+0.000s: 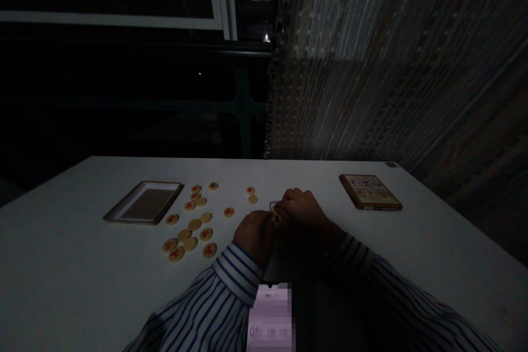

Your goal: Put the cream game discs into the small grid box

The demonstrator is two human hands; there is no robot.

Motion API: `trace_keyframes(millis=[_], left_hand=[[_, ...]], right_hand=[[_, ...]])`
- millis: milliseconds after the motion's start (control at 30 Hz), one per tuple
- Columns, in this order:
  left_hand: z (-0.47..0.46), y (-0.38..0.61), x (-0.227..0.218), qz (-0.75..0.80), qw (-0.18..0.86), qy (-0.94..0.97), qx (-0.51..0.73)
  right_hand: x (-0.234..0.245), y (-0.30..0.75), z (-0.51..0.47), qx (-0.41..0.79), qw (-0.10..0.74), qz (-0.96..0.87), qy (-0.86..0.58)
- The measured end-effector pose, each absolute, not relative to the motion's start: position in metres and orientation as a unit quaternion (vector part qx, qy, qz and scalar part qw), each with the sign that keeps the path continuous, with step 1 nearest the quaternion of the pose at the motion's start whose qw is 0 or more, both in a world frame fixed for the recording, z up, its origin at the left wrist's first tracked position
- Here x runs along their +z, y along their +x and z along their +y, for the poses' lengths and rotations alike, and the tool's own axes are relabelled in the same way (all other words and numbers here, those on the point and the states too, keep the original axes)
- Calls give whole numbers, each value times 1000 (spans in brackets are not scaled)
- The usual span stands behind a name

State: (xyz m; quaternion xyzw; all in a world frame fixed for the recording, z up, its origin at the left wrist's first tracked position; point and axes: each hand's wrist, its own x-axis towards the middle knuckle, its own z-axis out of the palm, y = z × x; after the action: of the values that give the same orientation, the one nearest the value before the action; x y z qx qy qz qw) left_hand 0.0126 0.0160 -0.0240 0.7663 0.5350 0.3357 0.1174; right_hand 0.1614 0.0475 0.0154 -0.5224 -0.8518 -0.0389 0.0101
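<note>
My left hand (pixel 253 235) and my right hand (pixel 303 212) meet over the middle of the white table (pixel 322 181). Both are closed around a small cluster of Chinese chess pieces (pixel 279 220) between them, mostly covered by my fingers and in shadow. A small pale patch shows just behind the fingers; what it is I cannot make out. Left of my hands lie several loose round wooden pieces (pixel 206 234), some with red characters showing and some blank side up. Two more pieces (pixel 253 198) touch each other just beyond my left hand.
An open shallow box (pixel 179 193) lies at the table's left. Its printed lid (pixel 367 190) rests at the right. A lit screen (pixel 268 319) glows below my wrists. A strand curtain (pixel 330 93) hangs behind the table, next to a dark window (pixel 124 19). The room is dim.
</note>
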Motion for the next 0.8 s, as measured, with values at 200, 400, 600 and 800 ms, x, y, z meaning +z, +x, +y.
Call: trace_keyframes(millis=[200, 400, 600, 800], left_hand=[[14, 13, -22, 540, 118, 767, 327], [17, 9, -21, 545, 99, 755, 351], [24, -6, -11, 560, 79, 731, 381], [40, -23, 29, 606, 115, 704, 352]], right_hand=[[14, 161, 47, -35, 15, -850, -525], [20, 164, 48, -53, 5, -848, -527], [45, 171, 43, -58, 59, -841, -534], [53, 180, 40, -53, 106, -832, -542]])
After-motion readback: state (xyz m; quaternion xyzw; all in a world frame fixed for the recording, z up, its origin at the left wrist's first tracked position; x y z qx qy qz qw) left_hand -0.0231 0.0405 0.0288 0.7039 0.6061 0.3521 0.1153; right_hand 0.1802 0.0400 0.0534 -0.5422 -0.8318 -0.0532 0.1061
